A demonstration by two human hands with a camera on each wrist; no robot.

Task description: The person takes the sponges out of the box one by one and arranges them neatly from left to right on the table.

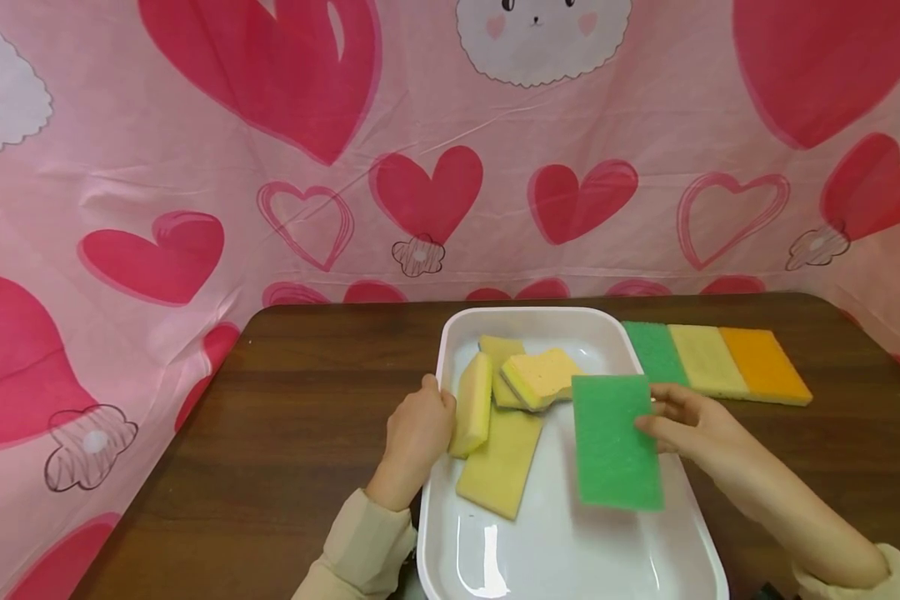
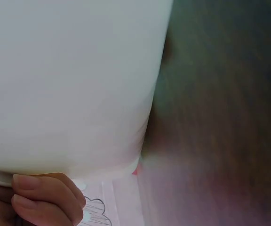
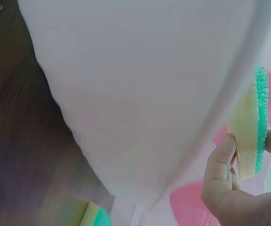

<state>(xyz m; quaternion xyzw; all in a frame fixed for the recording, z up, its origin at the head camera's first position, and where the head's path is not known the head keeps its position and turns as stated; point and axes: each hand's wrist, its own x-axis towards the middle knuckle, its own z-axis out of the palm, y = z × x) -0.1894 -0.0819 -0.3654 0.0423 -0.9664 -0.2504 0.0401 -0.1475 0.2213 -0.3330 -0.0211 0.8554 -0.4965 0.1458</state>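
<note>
My right hand point(image 1: 682, 425) pinches a scouring sponge point(image 1: 617, 442) by its right edge, thumb on the green face. The sponge is raised over the right side of a white tray point(image 1: 570, 550). In the right wrist view, fingertips press the sponge's point(image 3: 248, 127) yellow foam side. My left hand point(image 1: 417, 429) grips the tray's left rim, its curled fingers point(image 2: 48, 197) showing against the outer wall in the left wrist view. Beside it, a yellow sponge point(image 1: 474, 404) leans on edge inside the tray. Several more yellow sponges, such as a flat one point(image 1: 501, 467), lie there too.
Right of the tray, a green sponge point(image 1: 656, 352), a pale yellow sponge point(image 1: 708, 360) and an orange sponge point(image 1: 765, 364) lie side by side on the dark wooden table point(image 1: 270, 467). A pink heart-patterned cloth point(image 1: 495, 117) hangs behind the table.
</note>
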